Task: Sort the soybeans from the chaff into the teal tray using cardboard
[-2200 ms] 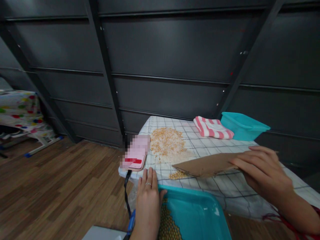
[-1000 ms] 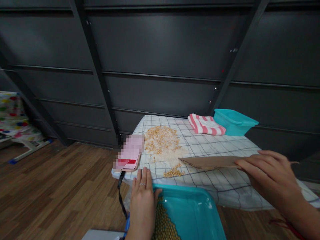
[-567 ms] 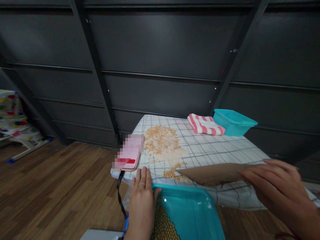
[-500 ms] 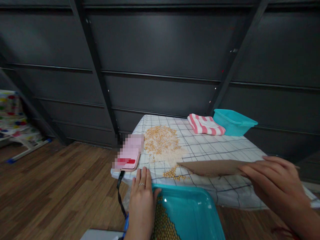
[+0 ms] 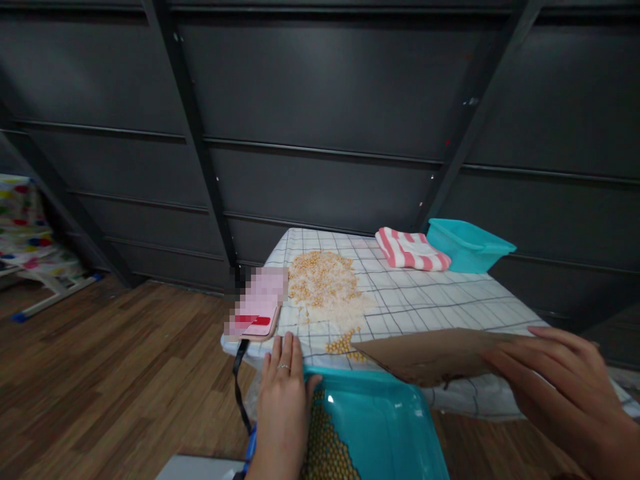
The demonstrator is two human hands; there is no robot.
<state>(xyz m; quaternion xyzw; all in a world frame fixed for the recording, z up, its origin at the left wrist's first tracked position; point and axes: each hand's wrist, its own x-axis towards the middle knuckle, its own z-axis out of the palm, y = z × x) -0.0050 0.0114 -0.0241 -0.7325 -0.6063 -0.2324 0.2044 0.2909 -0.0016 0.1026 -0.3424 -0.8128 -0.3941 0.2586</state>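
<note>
My left hand [image 5: 283,393] grips the left rim of a teal plastic basin [image 5: 385,427], thumb inside and fingers stretched along the outside onto the cloth. Yellow soybeans [image 5: 330,443] lie in the basin's left part. Pinched in my right hand [image 5: 565,383] is a flat piece of brown cardboard [image 5: 435,353], its tip above the cloth beside a few loose soybeans [image 5: 341,344] close to the basin's far rim. Farther back, a spread pile of soybeans mixed with white grains [image 5: 323,280] covers part of the checked tablecloth [image 5: 410,300].
A pink phone [image 5: 260,303] lies at the table's left edge, a black strap [image 5: 239,380] hanging below. At the back right are a folded red-and-white striped cloth [image 5: 413,250] and a second teal basin [image 5: 470,247]. A dark panelled wall [image 5: 320,87] stands behind the table.
The cardboard has come nearer to me and tilted, its lower edge now overlapping the basin's far right rim. My right hand moved down slightly with it; my left hand stays put.
</note>
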